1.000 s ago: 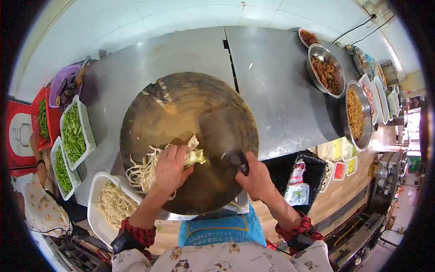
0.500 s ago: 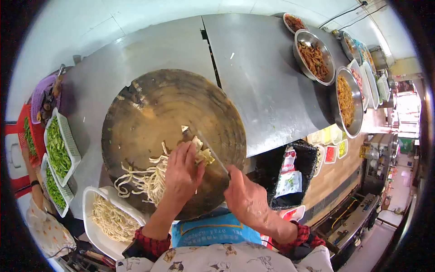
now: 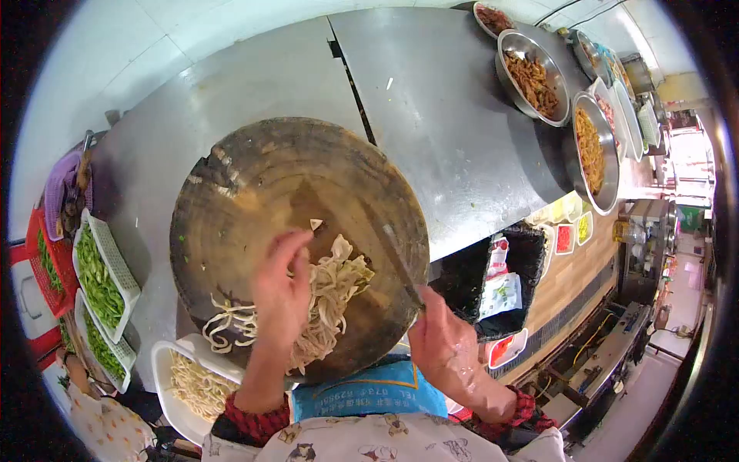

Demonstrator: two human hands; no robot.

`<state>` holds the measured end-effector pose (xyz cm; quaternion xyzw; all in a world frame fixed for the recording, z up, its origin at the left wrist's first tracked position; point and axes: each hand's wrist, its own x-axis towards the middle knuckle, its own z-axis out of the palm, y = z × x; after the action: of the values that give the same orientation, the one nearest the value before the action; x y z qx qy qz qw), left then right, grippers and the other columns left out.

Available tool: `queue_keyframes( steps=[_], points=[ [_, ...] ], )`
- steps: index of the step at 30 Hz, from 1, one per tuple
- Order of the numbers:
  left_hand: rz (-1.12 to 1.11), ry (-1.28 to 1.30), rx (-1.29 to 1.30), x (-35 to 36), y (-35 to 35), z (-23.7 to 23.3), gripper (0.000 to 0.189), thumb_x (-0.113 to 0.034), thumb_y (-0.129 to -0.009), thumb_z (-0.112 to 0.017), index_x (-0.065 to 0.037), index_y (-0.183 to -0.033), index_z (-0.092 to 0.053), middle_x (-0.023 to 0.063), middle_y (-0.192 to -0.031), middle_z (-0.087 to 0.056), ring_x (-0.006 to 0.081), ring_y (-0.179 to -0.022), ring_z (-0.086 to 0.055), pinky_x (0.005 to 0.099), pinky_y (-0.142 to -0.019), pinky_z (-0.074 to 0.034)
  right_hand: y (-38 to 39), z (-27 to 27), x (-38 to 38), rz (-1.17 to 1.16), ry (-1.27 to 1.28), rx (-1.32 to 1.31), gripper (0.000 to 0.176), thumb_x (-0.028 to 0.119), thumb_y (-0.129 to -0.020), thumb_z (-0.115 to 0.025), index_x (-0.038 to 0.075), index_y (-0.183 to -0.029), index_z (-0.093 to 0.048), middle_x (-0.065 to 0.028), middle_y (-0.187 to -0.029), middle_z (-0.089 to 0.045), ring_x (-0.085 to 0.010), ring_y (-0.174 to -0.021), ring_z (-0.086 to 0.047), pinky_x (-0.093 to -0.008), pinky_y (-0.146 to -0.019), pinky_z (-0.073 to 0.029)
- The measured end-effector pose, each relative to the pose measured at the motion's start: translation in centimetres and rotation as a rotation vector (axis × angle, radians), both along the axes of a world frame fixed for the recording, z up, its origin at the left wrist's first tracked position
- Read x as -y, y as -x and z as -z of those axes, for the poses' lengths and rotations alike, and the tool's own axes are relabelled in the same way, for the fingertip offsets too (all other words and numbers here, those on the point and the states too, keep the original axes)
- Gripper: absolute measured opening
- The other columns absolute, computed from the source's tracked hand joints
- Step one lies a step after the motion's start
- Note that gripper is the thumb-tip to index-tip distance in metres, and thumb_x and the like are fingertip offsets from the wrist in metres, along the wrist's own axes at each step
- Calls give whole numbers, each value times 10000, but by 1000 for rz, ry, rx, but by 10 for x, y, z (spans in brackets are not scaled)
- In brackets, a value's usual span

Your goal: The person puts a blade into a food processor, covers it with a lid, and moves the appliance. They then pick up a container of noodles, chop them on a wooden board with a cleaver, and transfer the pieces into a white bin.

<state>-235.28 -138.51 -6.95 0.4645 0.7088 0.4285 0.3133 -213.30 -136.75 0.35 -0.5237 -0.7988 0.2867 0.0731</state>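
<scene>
My right hand [image 3: 445, 339] is wrapped round the handle of a kitchen knife [image 3: 394, 254], its blade angled over the right side of a round wooden chopping board [image 3: 231, 254]. Over the board's middle, my left hand [image 3: 282, 285] is raised, slightly blurred, with thumb and fingers apart. Right beside it lies a heap of pale, soft cut strips [image 3: 332, 308], yellowish at its right end. More thin strips [image 3: 231, 319] spread left of my wrist. A small white piece [image 3: 315, 224] sits just beyond my fingertips.
A white tub [image 3: 164, 377] of pale strips stands at the board's near left. Baskets of cut greens [image 3: 100, 269] line the left side, near another person's arm [image 3: 75, 373]. Metal bowls of food [image 3: 531, 85] stand far right on the steel table [image 3: 454, 138]. A black-lined bin [image 3: 458, 289] sits right.
My left hand has lifted off the strips and moved left, uncovering the heap. The knife has moved right, away from the strips. The view has shifted slightly.
</scene>
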Motion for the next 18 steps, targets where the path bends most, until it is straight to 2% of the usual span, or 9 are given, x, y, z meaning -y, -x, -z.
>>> queue_keyframes(
  steps=[2, 3, 4, 8, 12, 14, 15, 17, 18],
  points=[
    [58, 30, -408, -24, 14, -2, 303, 32, -738, -612, -38, -1031, -590, 148, -988, -580, 350, -884, -587, 393, -764, -491, -3, -1, -5, 27, 4, 18, 442, 43, -792, -575, 47, -1218, -461, -145, -804, -607, -330, -647, -623, -414, -543, -509],
    [58, 28, -409, -29, 16, 4, 303, 32, -738, -612, -38, -1031, -590, 148, -988, -580, 350, -884, -587, 393, -764, -491, -3, -1, -8, 52, 8, 35, 437, 37, -792, -577, 45, -1214, -464, -145, -789, -609, -328, -648, -624, -415, -542, -508],
    [150, 42, -483, -34, 16, 15, 254, 9, -739, -614, -43, -985, -582, 144, -943, -567, 357, -815, -588, 409, -692, -492, -1, -7, -13, 79, 40, -28, 338, 9, -840, -523, -3, -1171, -460, -234, -720, -598, -403, -595, -604, -461, -503, -477],
    [349, 101, -610, -52, 20, 22, 181, -19, -738, -613, -53, -906, -553, 133, -850, -528, 379, -686, -582, 454, -571, -473, -17, -8, -14, 161, 21, -42, 343, 18, -815, -544, 16, -1151, -481, -194, -733, -598, -371, -620, -610, -440, -534, -493],
    [352, 172, -646, -76, 11, 16, 208, -31, -740, -619, -49, -934, -544, 145, -932, -558, 365, -648, -583, 437, -599, -491, -39, -6, -15, 304, -68, -2, 308, 26, -830, -533, 12, -1135, -491, -206, -650, -580, -394, -552, -595, -473, -486, -473],
    [238, 361, -91, -96, -21, -22, 260, -44, -744, -641, -48, -994, -571, 160, -1053, -599, 327, -798, -628, 393, -726, -511, -47, -13, -19, 399, -90, 14, 307, 47, -844, -538, 11, -1144, -482, -216, -682, -601, -390, -564, -602, -461, -504, -479],
    [241, 362, -91, -97, -37, -29, 260, -44, -744, -641, -48, -994, -571, 160, -1053, -599, 327, -798, -628, 393, -726, -511, -52, -11, -18, 432, -131, 15, 306, 56, -850, -540, 4, -1144, -476, -217, -688, -607, -386, -563, -604, -457, -508, -480],
    [421, -210, 114, -84, -65, -38, 281, -60, -774, -617, -18, -1048, -570, 185, -1141, -580, 302, -925, -618, 359, -828, -488, -56, -17, -19, 425, -256, 57, 302, 71, -862, -542, -9, -1143, -467, -211, -698, -615, -376, -558, -609, -448, -514, -483],
    [425, -210, 112, -74, -63, -36, 281, -60, -774, -617, -18, -1048, -570, 185, -1141, -580, 302, -925, -618, 359, -828, -488, -54, -24, -21, 440, -220, 63, 303, 76, -863, -544, -12, -1142, -466, -206, -690, -613, -370, -555, -610, -444, -511, -483]
  ],
)
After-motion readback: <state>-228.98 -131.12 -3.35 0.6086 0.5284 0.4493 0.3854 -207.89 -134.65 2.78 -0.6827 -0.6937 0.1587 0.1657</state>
